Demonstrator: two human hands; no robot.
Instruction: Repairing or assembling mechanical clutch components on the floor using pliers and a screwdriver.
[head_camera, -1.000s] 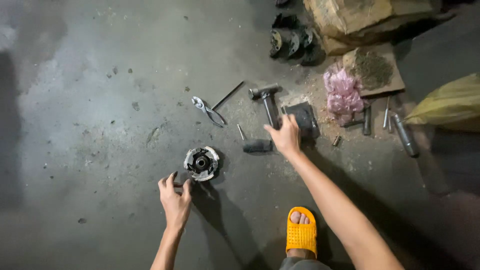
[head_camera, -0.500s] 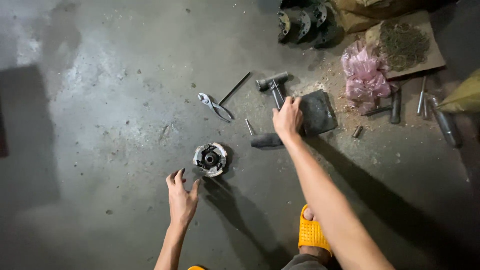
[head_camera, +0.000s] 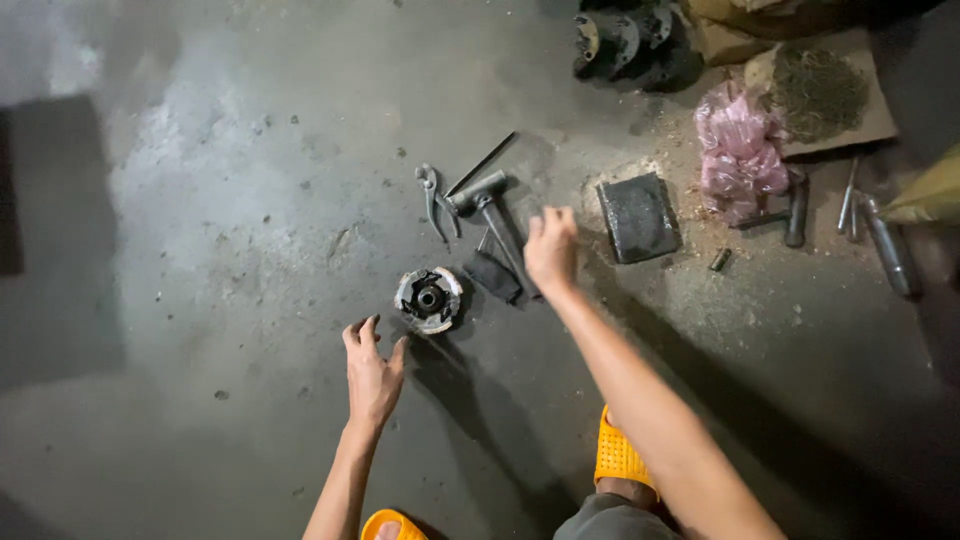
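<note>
Yellow sandals (head_camera: 620, 452) nearest camera, on concrete floor (head_camera: 200, 250). Left hand (head_camera: 372, 370) just below-left of hub (head_camera: 429, 299), fingers spread, holding nothing, not touching hub. Hub: round metal part, flat on floor. Right hand (head_camera: 551, 250) right of hub, over hammer (head_camera: 495, 215) handle; cannot tell whether fingers close on it. Dark block (head_camera: 492, 276) between hub and right hand. Pliers (head_camera: 432, 198) and thin rod (head_camera: 482, 163) above hub. Dark plate (head_camera: 638, 216) further right. Pink bag (head_camera: 738, 150) far upper right of hub.
</note>
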